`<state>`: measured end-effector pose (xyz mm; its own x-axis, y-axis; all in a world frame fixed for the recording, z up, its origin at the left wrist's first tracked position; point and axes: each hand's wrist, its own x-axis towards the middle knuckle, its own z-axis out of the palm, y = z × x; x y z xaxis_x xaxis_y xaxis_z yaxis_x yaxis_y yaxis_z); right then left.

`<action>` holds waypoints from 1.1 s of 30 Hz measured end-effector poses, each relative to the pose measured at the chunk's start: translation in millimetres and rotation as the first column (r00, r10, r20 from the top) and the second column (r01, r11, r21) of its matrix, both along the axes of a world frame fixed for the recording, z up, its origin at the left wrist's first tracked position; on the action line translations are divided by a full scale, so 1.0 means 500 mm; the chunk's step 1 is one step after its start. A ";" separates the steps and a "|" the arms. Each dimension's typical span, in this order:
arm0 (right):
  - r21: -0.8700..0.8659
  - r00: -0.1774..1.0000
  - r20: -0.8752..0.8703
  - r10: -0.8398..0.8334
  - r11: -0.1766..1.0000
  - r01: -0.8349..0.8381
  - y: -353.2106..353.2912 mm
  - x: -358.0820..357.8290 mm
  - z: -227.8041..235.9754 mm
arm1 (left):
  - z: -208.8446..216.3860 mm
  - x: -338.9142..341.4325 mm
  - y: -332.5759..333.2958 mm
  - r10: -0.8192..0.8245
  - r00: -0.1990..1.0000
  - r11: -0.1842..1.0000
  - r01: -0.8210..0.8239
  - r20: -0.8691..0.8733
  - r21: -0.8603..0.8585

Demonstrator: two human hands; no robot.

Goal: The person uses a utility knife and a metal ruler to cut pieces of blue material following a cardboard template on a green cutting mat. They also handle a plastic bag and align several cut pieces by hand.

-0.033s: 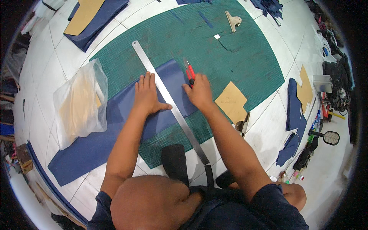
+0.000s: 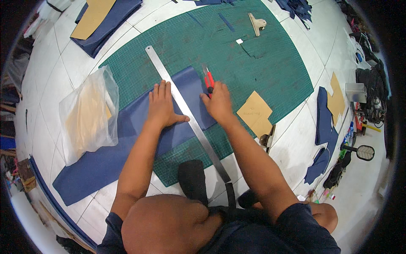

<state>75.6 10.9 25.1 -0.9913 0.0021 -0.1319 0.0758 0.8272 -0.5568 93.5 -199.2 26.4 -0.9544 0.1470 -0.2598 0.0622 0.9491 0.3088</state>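
Note:
My left hand (image 2: 162, 106) lies flat with its fingers stretched out, pressing on the blue fabric (image 2: 110, 148). Its fingertips and thumb touch the long metal ruler (image 2: 179, 97), which lies slantwise across the cloth. To the right of the ruler, my right hand (image 2: 220, 101) is closed round a red and black utility knife (image 2: 209, 80). The blade points away from me, above the cutting mat just past the fabric's right edge. Under the fabric and ruler spreads the green cutting mat (image 2: 270, 63). My right fingers partly hide the knife's handle.
A clear plastic bag (image 2: 91, 114) with tan pieces rests on the fabric. Right of my hand lies a tan card template (image 2: 256, 112). A bulldog clip (image 2: 256, 24) sits on the mat's far side. More blue cloth (image 2: 323, 118) lies on the white tiles, near an electric swatter (image 2: 364, 152).
My right hand and the knife have shifted very slightly to the left. My left hand, the ruler and the fabric look unmoved.

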 end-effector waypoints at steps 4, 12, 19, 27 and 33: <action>-0.025 0.999 -0.042 -0.033 0.999 0.032 -0.016 0.011 -0.013 | 0.000 0.005 -0.001 0.011 1.000 1.000 -0.011 0.009 -0.006; -0.106 0.981 0.172 -0.090 0.988 0.109 -0.016 -0.010 0.002 | 0.001 0.005 -0.001 0.019 1.000 1.000 -0.019 -0.001 0.003; -0.168 0.981 0.135 -0.138 0.973 0.160 -0.019 -0.009 -0.006 | -0.005 0.004 -0.002 0.015 1.000 1.000 -0.014 0.022 -0.010; -0.220 0.967 0.213 -0.139 0.957 0.186 0.038 -0.034 -0.033 | 0.003 0.007 -0.005 0.002 0.999 1.000 -0.002 0.041 -0.002; -0.009 0.978 -0.100 -0.185 0.983 0.185 0.159 -0.085 0.003 | 0.001 0.013 -0.006 0.008 1.000 0.999 -0.008 -0.006 0.041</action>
<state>33.0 90.2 26.5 -0.9818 0.1870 -0.0324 0.1720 0.8044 -0.5686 100.2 -202.0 27.1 -0.9572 0.1501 -0.2476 0.0570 0.9361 0.3472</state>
